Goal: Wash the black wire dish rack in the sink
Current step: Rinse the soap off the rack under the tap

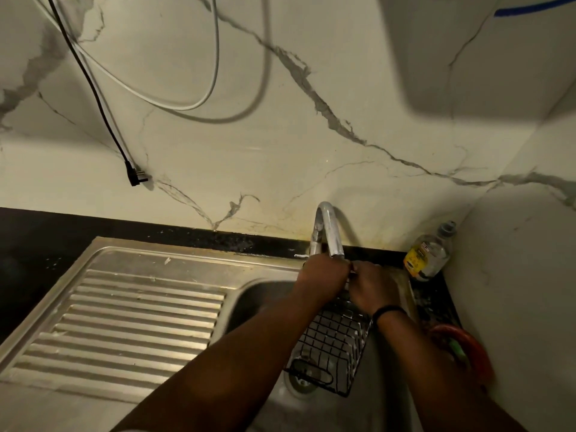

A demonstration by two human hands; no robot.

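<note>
Right of centre, low in the frame, the black wire dish rack [332, 341] stands tilted in the steel sink [261, 294], its lower end over the drain [300, 383] and its upper end raised beneath the spout of the chrome gooseneck tap [327, 232]. That placing appears meant to bring the top of the rack under the outlet; no water stream can be made out. The left hand [324, 277] and right hand [372, 289] meet at the rack's upper edge, both closed; the right appears to grip the wire, but what the left holds cannot be told. The rack is an open grid of thin coated wire. The ribbed draining board [131, 319], lower left, is dull stainless steel. A clear plastic bottle [428, 252] with a yellow label stands on the dark bench [37, 241] at right, against the veined marble-pattern wall [280, 135].
</note>
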